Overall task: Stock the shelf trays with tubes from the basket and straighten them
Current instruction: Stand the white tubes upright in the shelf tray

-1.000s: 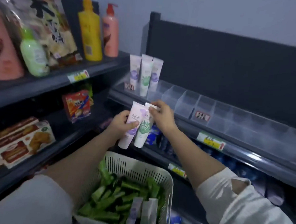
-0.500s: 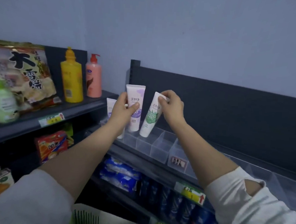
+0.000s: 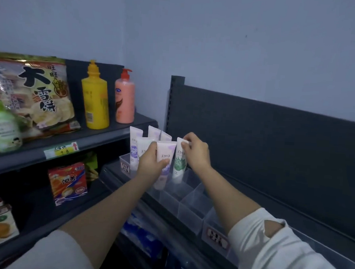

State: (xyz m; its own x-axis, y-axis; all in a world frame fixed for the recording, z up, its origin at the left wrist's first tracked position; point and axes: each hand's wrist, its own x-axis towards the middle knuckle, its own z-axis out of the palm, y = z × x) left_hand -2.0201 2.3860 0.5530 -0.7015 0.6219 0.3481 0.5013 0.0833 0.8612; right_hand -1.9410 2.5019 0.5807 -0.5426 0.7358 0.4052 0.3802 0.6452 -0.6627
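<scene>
A purple tube (image 3: 164, 156) and a green tube (image 3: 179, 163) stand cap-down over the clear shelf tray (image 3: 191, 205), just beside tubes already standing there. The left hand (image 3: 150, 163) grips the purple one; the right hand (image 3: 196, 151) pinches the green one's top. Let go tilted, either could topple its neighbours or land in the wrong compartment.

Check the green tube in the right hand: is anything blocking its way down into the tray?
Nothing visible does. The right hand holds the green tube upright by its top, its lower end already inside a clear tray compartment beside the purple tube in the left hand.
</scene>
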